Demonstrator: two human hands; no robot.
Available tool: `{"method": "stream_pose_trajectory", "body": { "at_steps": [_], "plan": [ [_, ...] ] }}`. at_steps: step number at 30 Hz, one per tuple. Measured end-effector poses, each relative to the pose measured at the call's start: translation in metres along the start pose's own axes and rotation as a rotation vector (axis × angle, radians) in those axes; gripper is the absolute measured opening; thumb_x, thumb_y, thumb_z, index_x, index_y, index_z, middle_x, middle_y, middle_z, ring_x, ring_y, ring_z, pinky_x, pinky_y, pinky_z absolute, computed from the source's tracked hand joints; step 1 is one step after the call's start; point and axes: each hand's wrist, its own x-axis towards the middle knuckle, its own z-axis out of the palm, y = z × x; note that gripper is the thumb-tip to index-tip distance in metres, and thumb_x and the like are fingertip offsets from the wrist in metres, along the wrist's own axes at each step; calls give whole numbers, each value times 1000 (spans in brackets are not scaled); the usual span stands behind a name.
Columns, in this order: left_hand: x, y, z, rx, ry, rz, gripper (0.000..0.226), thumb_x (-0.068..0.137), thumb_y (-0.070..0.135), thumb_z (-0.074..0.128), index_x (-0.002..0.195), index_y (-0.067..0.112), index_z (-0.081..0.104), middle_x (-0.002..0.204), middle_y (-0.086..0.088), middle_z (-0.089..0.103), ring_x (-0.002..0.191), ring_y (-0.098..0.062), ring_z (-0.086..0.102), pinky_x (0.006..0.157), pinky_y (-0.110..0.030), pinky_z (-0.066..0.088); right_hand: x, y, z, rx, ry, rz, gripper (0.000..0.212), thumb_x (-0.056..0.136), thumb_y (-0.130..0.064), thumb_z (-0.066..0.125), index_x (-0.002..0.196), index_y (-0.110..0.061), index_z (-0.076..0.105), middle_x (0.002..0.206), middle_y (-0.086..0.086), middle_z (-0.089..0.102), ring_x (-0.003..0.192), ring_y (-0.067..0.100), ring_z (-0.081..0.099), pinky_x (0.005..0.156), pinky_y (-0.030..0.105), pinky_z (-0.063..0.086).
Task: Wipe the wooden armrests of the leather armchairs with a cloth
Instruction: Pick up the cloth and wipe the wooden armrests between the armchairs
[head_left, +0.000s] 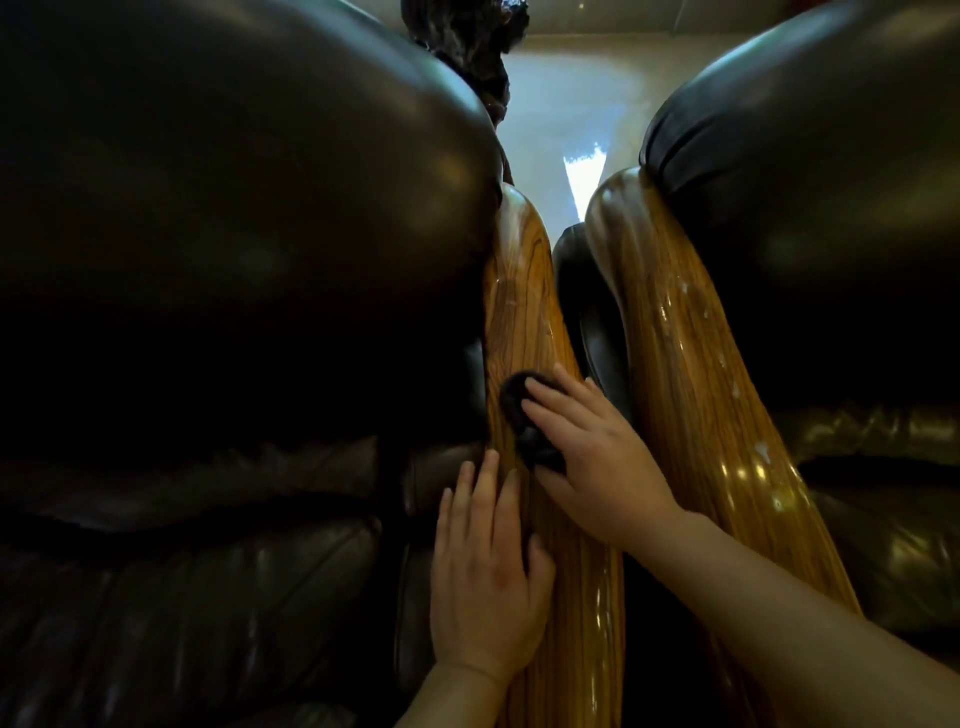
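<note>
Two dark leather armchairs stand side by side, each with a glossy wooden armrest. The left chair's armrest (524, 291) runs up the middle of the view. My right hand (597, 457) presses a small dark cloth (519, 415) flat onto this armrest, fingers spread over it. My left hand (488, 566) lies flat on the same armrest just below, fingers apart, holding nothing. The right chair's armrest (696, 374) lies parallel to the right, with white specks and shiny spots on it.
The left armchair's leather back and seat (234, 260) fill the left side. The right armchair's leather (831, 208) fills the right. A narrow dark gap separates the two armrests. Pale shiny floor (566, 109) shows beyond, with a dark carved object (467, 31) at the top.
</note>
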Motion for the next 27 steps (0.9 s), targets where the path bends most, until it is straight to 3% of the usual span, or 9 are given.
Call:
{"method": "stream_pose_trajectory", "body": {
  "at_steps": [3, 8, 13, 18, 24, 27],
  "plan": [
    [1, 1, -1, 4, 0, -4, 58, 93, 37, 40, 147, 21, 33, 162, 1, 19, 151, -16, 13, 119, -47, 25, 26, -4, -1, -56, 7, 67, 59, 89, -44, 42, 142, -18, 45, 155, -2, 37, 149, 15, 12, 121, 37, 7],
    [1, 0, 0, -4, 4, 2, 59, 93, 37, 41, 150, 22, 31, 163, 1, 20, 151, -15, 13, 118, -47, 26, 1, -20, 8, -15, 106, 273, 63, 86, -41, 50, 142, -14, 44, 154, 3, 38, 146, 19, 25, 117, 41, 26],
    [2, 1, 0, -19, 12, -8, 61, 92, 37, 42, 150, 22, 31, 162, 1, 22, 149, -16, 16, 116, -47, 30, 9, -18, 7, -15, 47, 179, 64, 87, -46, 43, 142, -13, 45, 154, 5, 39, 147, 20, 22, 118, 41, 24],
    [0, 0, 0, -10, 3, -20, 58, 93, 39, 39, 149, 23, 32, 162, 2, 23, 149, -16, 16, 116, -46, 29, 43, -25, 11, 80, 138, 512, 69, 90, -37, 61, 148, -11, 34, 157, 9, 32, 147, 22, 23, 118, 36, 22],
    [1, 1, 0, -22, 14, -20, 58, 94, 38, 39, 150, 25, 30, 161, 2, 23, 149, -15, 17, 117, -43, 26, -22, -24, 23, 37, 128, 305, 71, 85, -45, 56, 147, -16, 33, 158, 5, 30, 147, 20, 23, 115, 36, 24],
    [-1, 2, 0, -17, 14, -24, 60, 94, 39, 39, 151, 26, 27, 162, 3, 21, 149, -14, 14, 117, -42, 23, 30, -8, 16, 164, 195, 505, 69, 85, -41, 63, 144, -13, 40, 151, 7, 41, 141, 23, 35, 112, 35, 30]
  ]
}}
